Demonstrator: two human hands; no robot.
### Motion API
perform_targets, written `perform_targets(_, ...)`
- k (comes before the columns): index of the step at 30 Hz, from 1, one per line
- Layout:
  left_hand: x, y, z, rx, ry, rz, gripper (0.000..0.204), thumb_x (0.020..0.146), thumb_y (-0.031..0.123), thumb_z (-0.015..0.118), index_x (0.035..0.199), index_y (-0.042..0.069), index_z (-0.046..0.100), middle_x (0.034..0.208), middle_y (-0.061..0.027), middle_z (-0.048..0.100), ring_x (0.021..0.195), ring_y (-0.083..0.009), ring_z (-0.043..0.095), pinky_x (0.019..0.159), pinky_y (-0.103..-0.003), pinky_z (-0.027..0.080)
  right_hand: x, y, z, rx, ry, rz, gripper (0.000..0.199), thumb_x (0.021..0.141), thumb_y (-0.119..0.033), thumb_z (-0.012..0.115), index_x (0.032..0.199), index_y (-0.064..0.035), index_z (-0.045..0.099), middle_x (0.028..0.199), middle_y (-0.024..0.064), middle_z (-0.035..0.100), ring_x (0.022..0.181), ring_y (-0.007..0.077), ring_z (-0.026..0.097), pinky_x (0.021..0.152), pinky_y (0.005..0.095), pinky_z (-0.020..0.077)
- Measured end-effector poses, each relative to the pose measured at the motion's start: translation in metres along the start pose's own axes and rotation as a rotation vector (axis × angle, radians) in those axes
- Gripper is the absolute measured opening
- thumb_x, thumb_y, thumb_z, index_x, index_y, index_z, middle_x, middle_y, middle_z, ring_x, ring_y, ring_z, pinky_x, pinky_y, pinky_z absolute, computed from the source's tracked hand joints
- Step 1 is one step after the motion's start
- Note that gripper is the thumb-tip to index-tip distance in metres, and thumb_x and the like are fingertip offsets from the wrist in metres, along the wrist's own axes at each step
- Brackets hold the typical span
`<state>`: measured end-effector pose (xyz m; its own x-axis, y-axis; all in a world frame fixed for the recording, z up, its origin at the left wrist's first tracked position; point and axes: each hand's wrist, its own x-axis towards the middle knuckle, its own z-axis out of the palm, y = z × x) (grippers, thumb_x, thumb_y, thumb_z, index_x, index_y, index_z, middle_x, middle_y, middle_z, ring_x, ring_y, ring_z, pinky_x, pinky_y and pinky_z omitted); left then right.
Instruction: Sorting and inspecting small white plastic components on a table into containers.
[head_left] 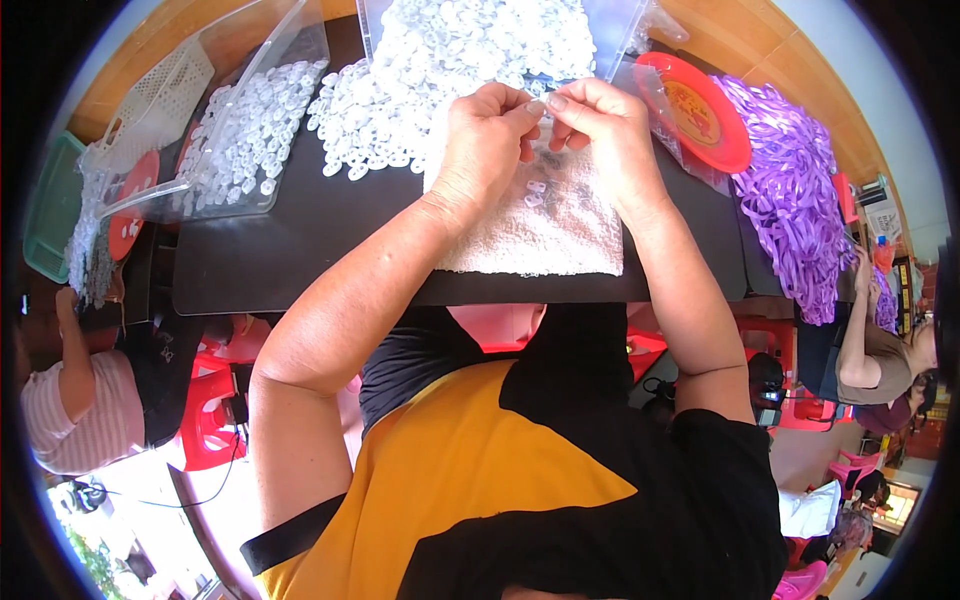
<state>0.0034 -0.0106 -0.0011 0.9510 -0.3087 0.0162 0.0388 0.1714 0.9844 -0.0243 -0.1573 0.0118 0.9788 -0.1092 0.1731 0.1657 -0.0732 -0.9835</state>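
Observation:
My left hand [490, 135] and my right hand [603, 125] meet above a pale towel [530, 235]. Fingers of both are closed in a pinch, tip to tip, around something small and whitish that I cannot make out. A few small white plastic pieces [536, 190] lie on the towel below the hands. Just beyond the fingers rises a big heap of white, ring-like plastic pieces [470, 45]; it fills a clear bin and spills onto the dark table [300, 250] at its left.
To the left stands a clear bin [240, 205] of white pieces, with a green basket [55, 215] farther out. At right are a red plate [735, 130] and a pile of purple ribbons [795, 200]. Other people sit at both sides, among red stools [207, 415].

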Motion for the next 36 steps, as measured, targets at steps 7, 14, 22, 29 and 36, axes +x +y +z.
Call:
perform_targets(7, -0.002, 0.006, -0.001, 0.032, -0.043, 0.011, 0.013, 0.091, 0.013, 0.063, 0.09, 0.0, 0.062, 0.068, -0.0016, 0.059, 0.054, -0.0066, 0.051, 0.044, -0.02, 0.036, 0.0, -0.002, -0.005, -0.016, 0.01, -0.021, 0.015, 0.088, -0.016, 0.066, 0.086, -0.0021, 0.066, 0.069, 0.0014, 0.06, 0.061, 0.0088, 0.056, 0.059, 0.0214, 0.0411)
perform_targets(14, -0.002, 0.008, -0.001, 0.08, -0.058, 0.015, 0.013, 0.091, 0.013, 0.063, 0.089, 0.001, 0.062, 0.068, -0.0015, 0.059, 0.054, -0.0061, 0.051, 0.044, -0.02, 0.036, -0.001, -0.003, -0.007, -0.064, -0.019, -0.027, 0.015, 0.088, -0.018, 0.065, 0.086, -0.0032, 0.066, 0.067, 0.0007, 0.059, 0.061, 0.0081, 0.055, 0.059, 0.0214, 0.0407)
perform_targets(22, -0.002, 0.009, -0.003, 0.09, -0.07, 0.019, 0.013, 0.092, 0.013, 0.062, 0.09, 0.0, 0.062, 0.068, -0.0013, 0.059, 0.055, -0.006, 0.051, 0.044, -0.02, 0.036, -0.003, -0.004, -0.003, -0.07, -0.039, -0.038, 0.016, 0.09, -0.019, 0.063, 0.086, -0.004, 0.064, 0.067, -0.0007, 0.057, 0.06, 0.0067, 0.053, 0.057, 0.0215, 0.0416)
perform_targets(29, -0.001, 0.004, -0.003, 0.104, -0.064, 0.065, 0.011, 0.091, 0.011, 0.062, 0.089, 0.0, 0.063, 0.067, -0.0009, 0.058, 0.053, -0.0057, 0.051, 0.043, -0.02, 0.035, -0.005, -0.001, 0.0, -0.052, -0.059, -0.032, 0.019, 0.092, -0.021, 0.062, 0.086, -0.0027, 0.063, 0.064, -0.0022, 0.05, 0.057, 0.0068, 0.05, 0.053, 0.0223, 0.0419)
perform_targets(36, 0.0, 0.001, -0.003, 0.083, -0.025, 0.062, 0.011, 0.091, 0.009, 0.062, 0.086, 0.0, 0.062, 0.064, -0.001, 0.057, 0.05, -0.0061, 0.048, 0.041, -0.02, 0.034, -0.006, 0.002, 0.007, -0.049, -0.035, -0.047, 0.018, 0.093, -0.018, 0.061, 0.085, -0.0013, 0.061, 0.061, -0.0017, 0.049, 0.053, 0.0073, 0.049, 0.049, 0.0228, 0.0407)
